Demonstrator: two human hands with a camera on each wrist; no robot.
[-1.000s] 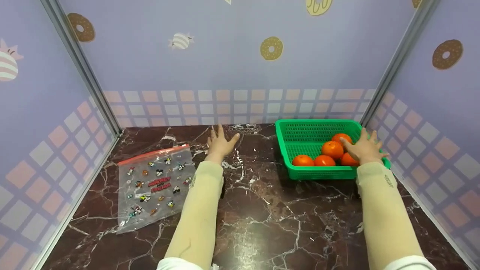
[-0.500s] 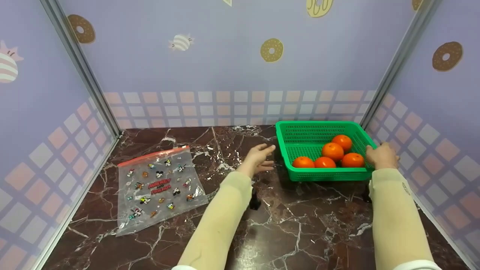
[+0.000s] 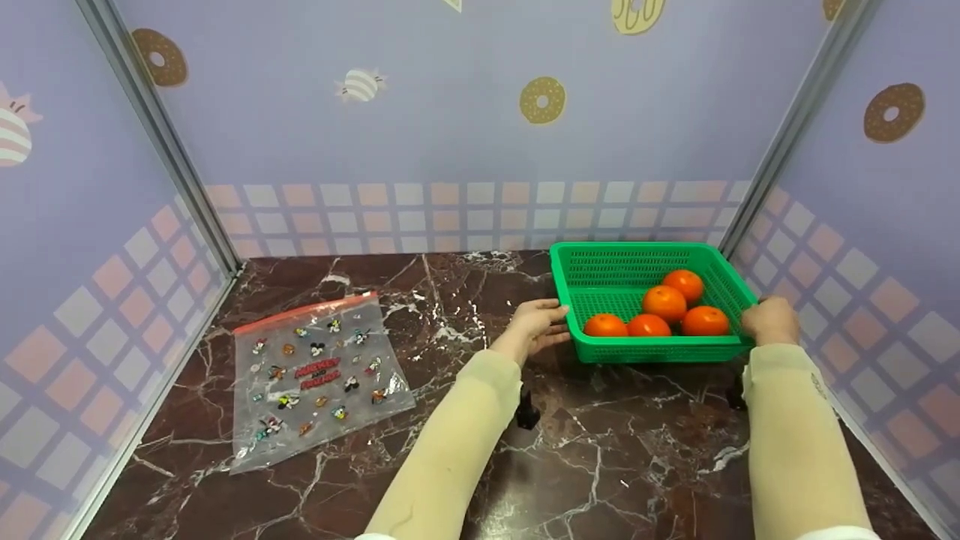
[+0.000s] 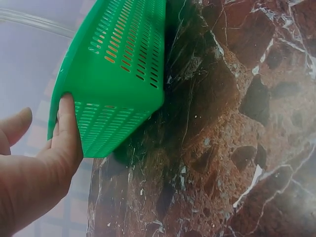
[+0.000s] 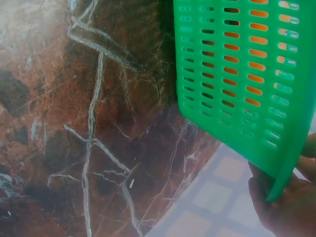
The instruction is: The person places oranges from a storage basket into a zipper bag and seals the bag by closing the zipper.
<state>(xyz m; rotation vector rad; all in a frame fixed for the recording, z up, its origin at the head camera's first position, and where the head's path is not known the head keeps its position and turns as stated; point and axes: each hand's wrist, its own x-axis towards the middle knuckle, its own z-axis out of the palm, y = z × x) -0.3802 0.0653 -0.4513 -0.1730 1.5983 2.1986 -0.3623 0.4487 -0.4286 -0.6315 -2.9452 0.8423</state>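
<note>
A green slotted plastic basket (image 3: 667,350) stands at the back right of the marble-patterned table, with several oranges (image 3: 664,304) inside, mostly toward its front and right. At its left side is my left hand (image 3: 537,327). In the left wrist view the extended fingers (image 4: 68,129) lie under the basket's rim, while the thumb stands apart from it. On the opposite side my right hand (image 3: 772,321) grips the right rim near the front corner. The right wrist view has the fingers (image 5: 256,197) below the rim, with the hand wrapped around its edge.
A clear zip bag (image 3: 322,382) with a red top strip and cartoon prints lies flat on the left of the table (image 3: 555,480). Patterned purple walls (image 3: 450,112) enclose the back and both sides; the basket is close to the back right corner.
My left hand has moved right from mid-table to the basket's left rim. My right hand has gone from over the oranges to the right rim and taken hold. The basket has stayed put.
</note>
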